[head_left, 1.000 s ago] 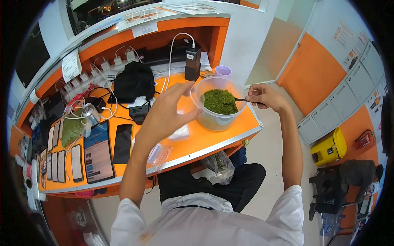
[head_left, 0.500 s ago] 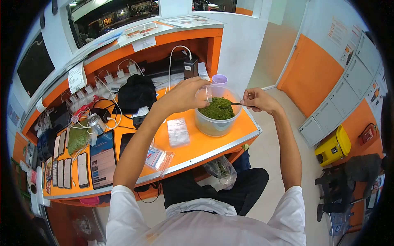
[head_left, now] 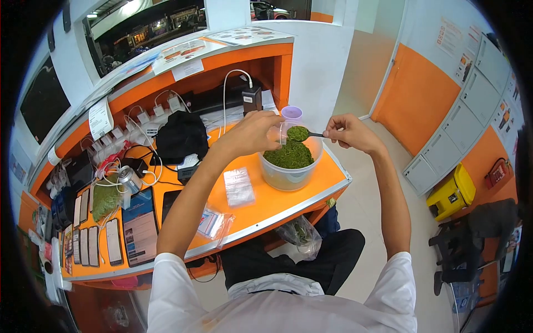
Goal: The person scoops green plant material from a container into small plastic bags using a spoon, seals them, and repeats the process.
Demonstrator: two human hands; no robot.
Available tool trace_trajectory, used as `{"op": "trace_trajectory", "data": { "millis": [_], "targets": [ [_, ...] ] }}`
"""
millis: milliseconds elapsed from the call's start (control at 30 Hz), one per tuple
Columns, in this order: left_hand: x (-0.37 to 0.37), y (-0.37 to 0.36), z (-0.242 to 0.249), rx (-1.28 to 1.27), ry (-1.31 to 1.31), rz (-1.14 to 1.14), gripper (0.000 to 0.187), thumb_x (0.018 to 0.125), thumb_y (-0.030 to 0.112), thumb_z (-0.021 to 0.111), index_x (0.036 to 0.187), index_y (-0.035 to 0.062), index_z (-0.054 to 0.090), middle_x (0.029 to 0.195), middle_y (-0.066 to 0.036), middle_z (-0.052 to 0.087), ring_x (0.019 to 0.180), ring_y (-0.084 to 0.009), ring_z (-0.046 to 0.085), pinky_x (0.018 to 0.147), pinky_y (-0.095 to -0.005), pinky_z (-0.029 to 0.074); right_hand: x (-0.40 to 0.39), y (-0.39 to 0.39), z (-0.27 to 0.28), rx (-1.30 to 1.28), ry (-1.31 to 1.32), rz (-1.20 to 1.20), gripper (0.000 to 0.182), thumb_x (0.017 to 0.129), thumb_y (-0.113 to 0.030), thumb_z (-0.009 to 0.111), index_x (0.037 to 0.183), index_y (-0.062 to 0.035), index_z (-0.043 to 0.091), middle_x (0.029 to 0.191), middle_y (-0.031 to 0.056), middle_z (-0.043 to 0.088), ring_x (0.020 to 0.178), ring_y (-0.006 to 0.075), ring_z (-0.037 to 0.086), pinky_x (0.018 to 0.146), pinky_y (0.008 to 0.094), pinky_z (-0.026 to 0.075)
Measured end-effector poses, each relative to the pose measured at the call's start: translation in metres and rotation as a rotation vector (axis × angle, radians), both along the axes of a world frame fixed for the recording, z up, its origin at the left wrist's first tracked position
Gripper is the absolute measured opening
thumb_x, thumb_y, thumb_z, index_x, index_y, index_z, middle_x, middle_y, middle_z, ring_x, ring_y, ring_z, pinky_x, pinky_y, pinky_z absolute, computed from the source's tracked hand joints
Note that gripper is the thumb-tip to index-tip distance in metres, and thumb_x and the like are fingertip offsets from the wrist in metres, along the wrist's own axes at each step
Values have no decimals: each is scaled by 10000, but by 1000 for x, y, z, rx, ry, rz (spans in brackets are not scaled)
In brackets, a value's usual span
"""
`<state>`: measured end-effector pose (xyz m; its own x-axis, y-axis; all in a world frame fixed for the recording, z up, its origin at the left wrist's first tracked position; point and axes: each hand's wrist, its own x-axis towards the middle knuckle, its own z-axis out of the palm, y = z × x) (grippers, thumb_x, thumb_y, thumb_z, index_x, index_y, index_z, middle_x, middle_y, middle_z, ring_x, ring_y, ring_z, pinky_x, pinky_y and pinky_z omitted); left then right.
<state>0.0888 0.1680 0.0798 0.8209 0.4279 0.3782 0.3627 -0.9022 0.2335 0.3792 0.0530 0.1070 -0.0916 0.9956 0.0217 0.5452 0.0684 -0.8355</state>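
A clear round tub (head_left: 286, 181) holding green shredded material (head_left: 290, 155) stands near the right end of the orange table. My right hand (head_left: 347, 133) pinches the handle of a dark spoon (head_left: 315, 134), whose bowl is heaped with the green material above the tub. Over the tub's left side, my left hand (head_left: 257, 133) grips a small clear plastic bag (head_left: 282, 133) close to the spoon's bowl. Behind the tub is a purple cup (head_left: 292, 113). Flat on the table to the left of the tub lies a stack of clear bags (head_left: 239, 187).
Phones (head_left: 114, 242), a tablet (head_left: 139, 226), a can (head_left: 129, 178) and a bag of green material (head_left: 106, 200) lie on the left of the table (head_left: 277, 206). A black cloth (head_left: 180, 133) and chargers sit behind. Another plastic packet (head_left: 214, 223) lies at the front edge.
The spoon has risen out of the green material with a heaped load and moved slightly left toward the small bag. My right hand has lifted with it.
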Motion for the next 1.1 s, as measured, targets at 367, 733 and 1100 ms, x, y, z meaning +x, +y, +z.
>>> {"op": "trace_trajectory", "data": {
  "millis": [367, 733, 1100],
  "targets": [
    [19, -18, 6, 74, -47, -7, 684, 764, 254, 871, 1370, 52, 628, 1260, -187, 686, 1230, -340, 606, 1091, -443, 443, -32, 25, 7, 85, -141, 135, 126, 921, -97, 727, 930, 26, 698, 696, 43, 615, 580, 116, 529, 548, 285, 441],
    [16, -7, 3, -152, -158, 82, 809, 703, 323, 920, 1358, -11, 582, 1119, -214, 703, 1049, -350, 685, 941, -434, 535, -71, 13, 27, 544, -865, 161, 178, 843, -7, 720, 1013, -12, 769, 999, 159, 695, 904, 348, 682, 791, 437, 541],
    [19, -19, -4, -339, -405, -52, 487, 792, 222, 838, 1162, -30, 647, 945, -197, 709, 883, -340, 697, 823, -413, 544, -69, -17, 43, 472, -584, 115, 151, 862, -24, 723, 997, 23, 770, 925, 174, 701, 850, 334, 673, 759, 415, 534]
  ]
}}
